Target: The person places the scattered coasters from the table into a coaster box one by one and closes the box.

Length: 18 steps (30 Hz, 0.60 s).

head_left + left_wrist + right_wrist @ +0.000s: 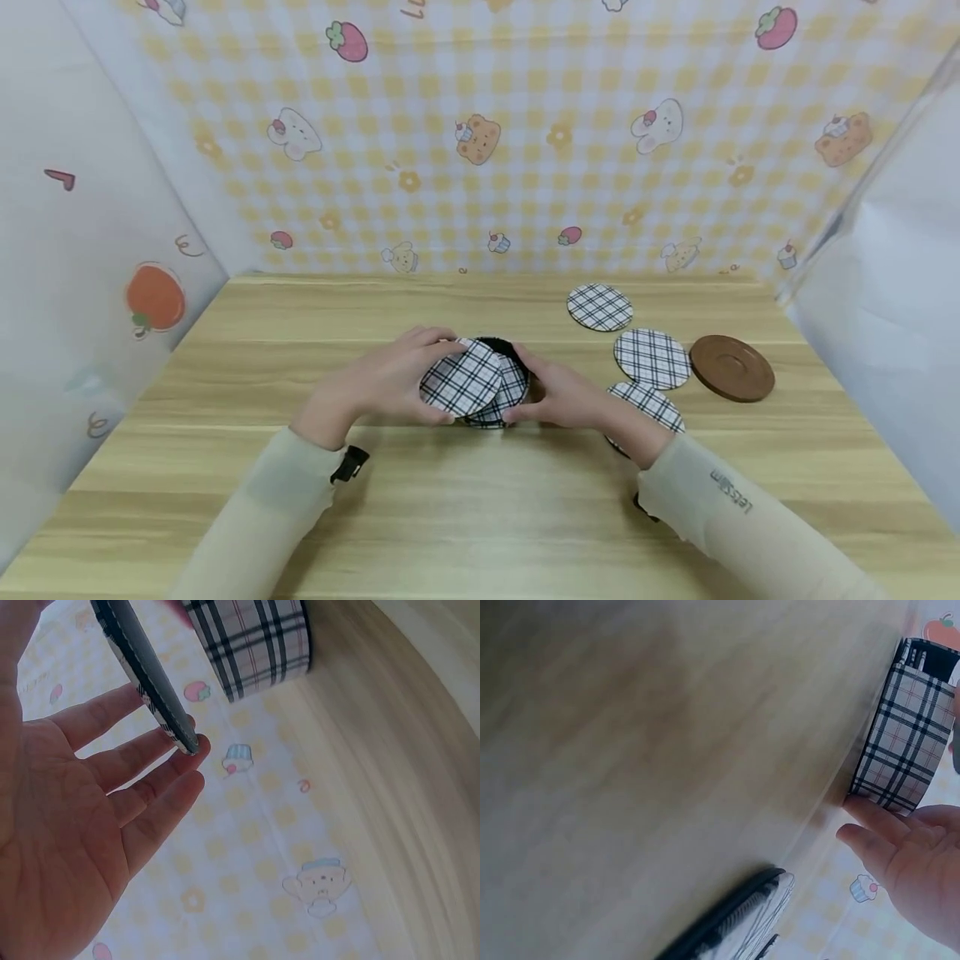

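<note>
My left hand (378, 383) pinches a round plaid coaster (461, 379) by its edge, thumb near and fingers far. In the left wrist view the coaster (150, 686) appears almost edge-on, tilted off the table. Just right of it, a round plaid coaster holder (516, 387) with a black inside stands on the table, partly hidden by the coaster. My right hand (558, 393) grips the holder from its right side. The holder's curved plaid wall (907, 735) shows in the right wrist view, with the right hand (922, 862) against it.
Three plaid coasters lie to the right: one at the back (600, 307), one in the middle (652, 358), and a nearer one (654, 404) partly under the right forearm. Beside them is a round brown saucer-like disc (732, 367). A patterned cloth (525, 167) hangs behind the table.
</note>
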Each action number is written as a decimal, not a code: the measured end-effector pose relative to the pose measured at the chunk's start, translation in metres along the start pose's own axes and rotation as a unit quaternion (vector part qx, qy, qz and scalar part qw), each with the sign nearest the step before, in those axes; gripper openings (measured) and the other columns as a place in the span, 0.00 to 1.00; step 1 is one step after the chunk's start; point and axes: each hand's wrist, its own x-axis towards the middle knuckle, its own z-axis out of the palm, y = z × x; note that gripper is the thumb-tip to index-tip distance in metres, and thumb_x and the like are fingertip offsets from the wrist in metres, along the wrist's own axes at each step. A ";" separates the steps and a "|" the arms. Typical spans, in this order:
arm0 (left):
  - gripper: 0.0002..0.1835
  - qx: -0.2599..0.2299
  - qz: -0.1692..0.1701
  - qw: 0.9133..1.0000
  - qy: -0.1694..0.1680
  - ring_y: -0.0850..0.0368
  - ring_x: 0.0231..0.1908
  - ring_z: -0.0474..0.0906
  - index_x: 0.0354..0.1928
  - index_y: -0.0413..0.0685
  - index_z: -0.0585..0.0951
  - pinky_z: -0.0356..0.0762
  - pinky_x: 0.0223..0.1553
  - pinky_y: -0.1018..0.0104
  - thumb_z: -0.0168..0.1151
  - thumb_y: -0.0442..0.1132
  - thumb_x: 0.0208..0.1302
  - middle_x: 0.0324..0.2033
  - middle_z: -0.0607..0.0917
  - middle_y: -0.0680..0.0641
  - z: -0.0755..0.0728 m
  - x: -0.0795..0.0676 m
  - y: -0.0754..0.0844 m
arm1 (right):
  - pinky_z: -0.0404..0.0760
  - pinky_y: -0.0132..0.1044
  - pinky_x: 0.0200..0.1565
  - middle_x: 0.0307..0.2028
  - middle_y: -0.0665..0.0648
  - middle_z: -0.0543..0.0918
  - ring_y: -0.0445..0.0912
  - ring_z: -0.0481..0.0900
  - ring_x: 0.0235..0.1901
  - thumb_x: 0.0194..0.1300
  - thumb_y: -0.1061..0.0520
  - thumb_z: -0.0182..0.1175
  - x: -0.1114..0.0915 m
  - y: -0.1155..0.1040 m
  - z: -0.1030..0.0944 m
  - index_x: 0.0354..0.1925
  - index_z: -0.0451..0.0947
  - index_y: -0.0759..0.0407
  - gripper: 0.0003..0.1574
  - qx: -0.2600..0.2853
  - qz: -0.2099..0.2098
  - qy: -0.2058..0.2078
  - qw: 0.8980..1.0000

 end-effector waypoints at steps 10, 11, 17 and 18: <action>0.50 -0.005 0.008 1.000 -0.025 0.47 0.68 0.65 0.71 0.48 0.68 0.70 0.67 0.50 0.74 0.58 0.46 0.70 0.69 0.43 0.008 0.022 0.003 | 0.62 0.51 0.73 0.75 0.64 0.60 0.54 0.63 0.72 0.58 0.39 0.71 -0.002 -0.001 -0.002 0.79 0.39 0.61 0.69 0.011 0.008 -0.004 1.000; 0.50 -0.005 0.011 1.000 -0.024 0.47 0.68 0.65 0.71 0.47 0.68 0.71 0.67 0.50 0.74 0.58 0.46 0.70 0.69 0.43 0.008 0.024 0.003 | 0.62 0.51 0.73 0.74 0.64 0.60 0.54 0.63 0.72 0.58 0.39 0.71 -0.001 -0.001 -0.002 0.79 0.39 0.61 0.69 0.014 0.005 -0.002 1.000; 0.50 -0.007 0.012 0.999 -0.033 0.47 0.66 0.66 0.71 0.46 0.68 0.72 0.66 0.49 0.75 0.56 0.46 0.69 0.69 0.42 0.010 0.032 0.002 | 0.62 0.51 0.73 0.75 0.63 0.61 0.53 0.63 0.72 0.57 0.38 0.71 0.003 0.001 -0.002 0.79 0.39 0.60 0.70 0.018 0.000 0.001 1.000; 0.50 -0.006 0.008 0.999 -0.036 0.47 0.67 0.65 0.71 0.46 0.68 0.72 0.66 0.49 0.75 0.56 0.46 0.69 0.69 0.42 0.011 0.033 0.002 | 0.62 0.51 0.73 0.75 0.63 0.61 0.53 0.63 0.72 0.57 0.37 0.71 0.003 0.002 -0.002 0.79 0.40 0.60 0.70 0.016 0.002 0.001 1.000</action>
